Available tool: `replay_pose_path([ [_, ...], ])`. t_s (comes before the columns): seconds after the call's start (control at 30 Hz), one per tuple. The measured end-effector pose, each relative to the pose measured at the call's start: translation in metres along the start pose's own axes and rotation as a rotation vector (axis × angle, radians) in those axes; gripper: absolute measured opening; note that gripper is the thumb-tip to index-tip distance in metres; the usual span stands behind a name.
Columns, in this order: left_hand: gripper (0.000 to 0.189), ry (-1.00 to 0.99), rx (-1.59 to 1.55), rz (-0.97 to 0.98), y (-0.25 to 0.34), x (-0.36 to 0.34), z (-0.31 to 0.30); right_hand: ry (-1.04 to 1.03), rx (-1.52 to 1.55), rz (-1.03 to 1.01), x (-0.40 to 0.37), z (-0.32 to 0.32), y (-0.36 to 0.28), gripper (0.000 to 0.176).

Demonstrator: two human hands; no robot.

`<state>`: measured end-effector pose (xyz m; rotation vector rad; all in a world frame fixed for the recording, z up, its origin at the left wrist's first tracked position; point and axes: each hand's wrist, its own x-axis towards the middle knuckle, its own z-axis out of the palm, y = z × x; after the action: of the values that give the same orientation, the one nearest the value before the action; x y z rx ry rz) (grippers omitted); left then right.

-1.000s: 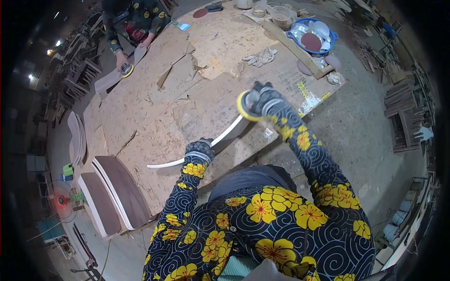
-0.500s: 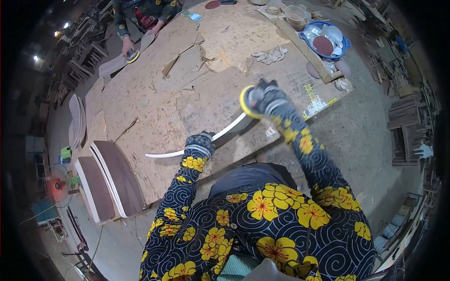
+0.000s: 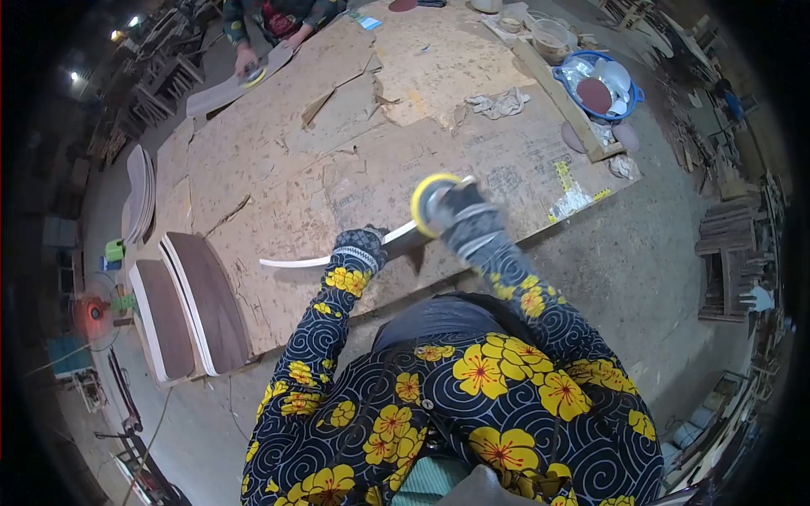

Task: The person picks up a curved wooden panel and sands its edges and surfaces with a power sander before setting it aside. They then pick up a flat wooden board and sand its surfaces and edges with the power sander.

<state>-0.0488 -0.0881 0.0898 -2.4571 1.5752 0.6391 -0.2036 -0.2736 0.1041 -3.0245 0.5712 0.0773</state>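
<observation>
A curved wooden panel [image 3: 297,263] stands on its long side on the table, its pale narrow edge facing up. My left hand [image 3: 361,244], in a dark patterned glove, is closed around the panel near its middle. Against the upper edge, right of that hand, rests a round sander with a yellow pad [image 3: 419,202]. My right hand [image 3: 466,215], gloved and somewhat blurred, is wrapped around the sander's body, hiding most of it. The far end of the panel shows just beyond the pad.
Stacked curved panels [image 3: 207,304] lie at the table's left end, more [image 3: 140,198] behind them. Across the table [image 3: 278,202], a co-worker's hand [image 3: 245,61] holds another sander on a panel. A blue basket [image 3: 639,94] with sanding discs stands at the right, beside a wooden strip [image 3: 548,82].
My right hand has moved the sander left and slightly down along the panel's edge, closer to my left hand. My left hand keeps its grip. The co-worker's sander has shifted along their panel.
</observation>
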Motion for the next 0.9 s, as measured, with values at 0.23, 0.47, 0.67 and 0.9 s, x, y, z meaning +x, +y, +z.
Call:
replay_pose_path([
  [0.23,0.045,0.085,-0.006,0.024,-0.003,0.0,0.006,0.146,0.51,0.397,-0.006,-0.019,0.063,0.072],
  [0.47,0.046,0.023,-0.009,0.001,0.001,-0.003,0.002,0.174,0.125,0.031,-0.008,0.007,-0.009,0.066],
  [0.67,0.044,0.064,-0.048,0.027,-0.002,-0.002,0.003,-0.12,0.415,0.542,0.007,-0.065,0.041,0.06],
  [0.9,0.039,0.047,-0.106,-0.022,-0.002,-0.001,0.015,-0.288,0.14,0.163,0.013,-0.071,-0.049,0.056],
])
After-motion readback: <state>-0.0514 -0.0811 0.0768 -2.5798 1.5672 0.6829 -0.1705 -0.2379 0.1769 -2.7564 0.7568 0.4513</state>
